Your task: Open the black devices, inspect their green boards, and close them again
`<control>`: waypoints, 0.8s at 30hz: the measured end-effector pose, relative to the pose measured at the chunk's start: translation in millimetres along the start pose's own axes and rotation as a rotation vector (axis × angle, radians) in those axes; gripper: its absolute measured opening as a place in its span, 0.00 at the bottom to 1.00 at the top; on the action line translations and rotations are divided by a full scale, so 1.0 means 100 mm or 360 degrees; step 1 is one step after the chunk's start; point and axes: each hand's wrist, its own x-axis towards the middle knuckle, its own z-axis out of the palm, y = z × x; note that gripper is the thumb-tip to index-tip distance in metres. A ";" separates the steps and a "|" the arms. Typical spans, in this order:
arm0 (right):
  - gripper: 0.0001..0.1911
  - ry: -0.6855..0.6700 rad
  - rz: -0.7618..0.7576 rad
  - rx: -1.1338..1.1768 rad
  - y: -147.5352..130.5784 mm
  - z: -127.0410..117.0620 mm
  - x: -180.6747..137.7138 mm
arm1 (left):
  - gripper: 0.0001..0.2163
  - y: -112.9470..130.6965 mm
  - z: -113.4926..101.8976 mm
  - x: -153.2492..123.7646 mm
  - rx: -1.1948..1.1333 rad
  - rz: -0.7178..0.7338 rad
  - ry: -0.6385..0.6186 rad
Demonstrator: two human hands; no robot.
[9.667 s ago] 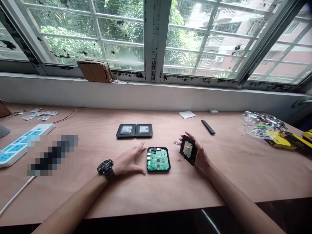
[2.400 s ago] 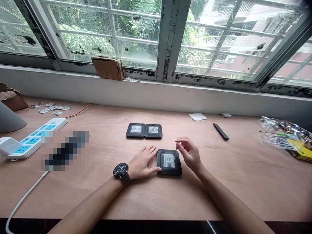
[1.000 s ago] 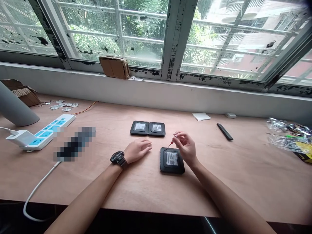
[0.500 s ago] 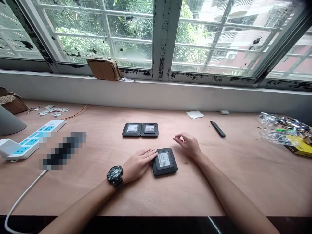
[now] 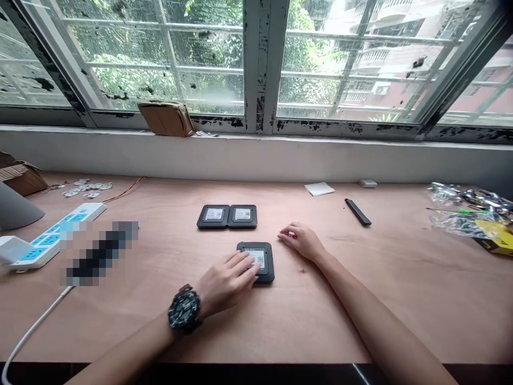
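A square black case with a white printed label [image 5: 266, 267], like a drive enclosure, lies flat on the table in front of me. My left hand [image 5: 230, 278], with a dark watch [image 5: 184, 309] on its wrist, rests over the left part of this case. Its fingers stretch across the label. To the right of the case, my right hand [image 5: 300, 238] rests on the table with fingertips pinched together. A tiny reddish bit shows between them, too small to name. Two similar labelled cases [image 5: 227, 226] lie side by side farther back.
At left are a white power strip [image 5: 86, 212], a blurred-out dark item [image 5: 102, 251] and a white cable [image 5: 34, 321]. A black stick-like tool [image 5: 358, 212] and a folded white paper [image 5: 319, 189] lie right of centre. Plastic bags [image 5: 460, 222] and a yellow box [image 5: 497, 238] are far right.
The near case has turned to sit squarer and shifted slightly left. My left hand has moved farther over its label. My right hand has shifted slightly left, with its fingertips still pinched.
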 end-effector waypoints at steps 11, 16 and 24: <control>0.10 -0.0068 0.0011 0.0128 0.07 -0.03 -0.05 | 0.26 -0.05 0.21 0.08 -0.0150 -0.0306 -0.0305; 0.10 -0.0101 0.0032 0.0152 0.01 -0.06 -0.06 | 0.27 -0.28 -0.01 -0.43 0.0066 -0.0540 -0.0309; 0.09 -0.0007 0.0099 0.0036 0.04 -0.07 -0.06 | 0.29 -0.82 -0.30 -1.09 0.0447 -0.1084 -0.0331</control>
